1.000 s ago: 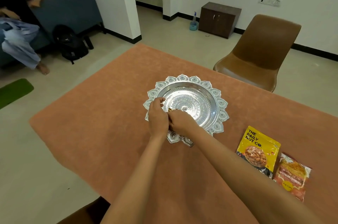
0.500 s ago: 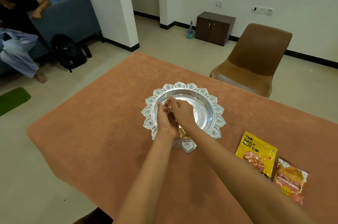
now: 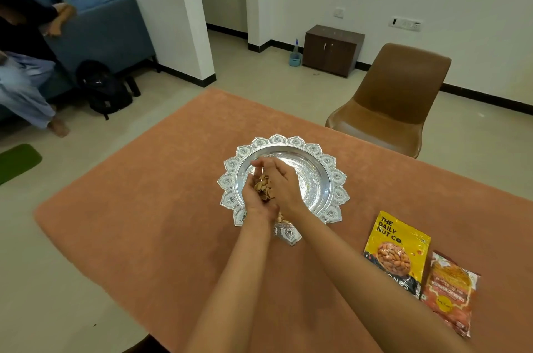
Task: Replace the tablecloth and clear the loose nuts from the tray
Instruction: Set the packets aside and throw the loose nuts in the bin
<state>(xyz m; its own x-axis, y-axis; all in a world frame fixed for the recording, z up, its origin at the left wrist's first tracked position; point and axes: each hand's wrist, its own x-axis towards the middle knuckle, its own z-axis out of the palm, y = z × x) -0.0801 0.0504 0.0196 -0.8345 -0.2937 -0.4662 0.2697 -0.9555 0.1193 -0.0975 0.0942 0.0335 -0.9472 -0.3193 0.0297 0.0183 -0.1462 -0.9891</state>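
My left hand (image 3: pixel 255 199) and right hand (image 3: pixel 284 186) were cupped together over the near side of the silver tray (image 3: pixel 323 179), fingers curled around a heap of loose nuts (image 3: pixel 264 189). A few more nuts showed below my wrists at the tray's near rim, so I judged the clearing well advanced but unfinished. The orange tablecloth (image 3: pixel 144 222) lay flat over the desk, apparently already changed. The yellow nut packet (image 3: pixel 396 251) and the red packet (image 3: pixel 450 292) waited to my right, likely where the handful belonged.
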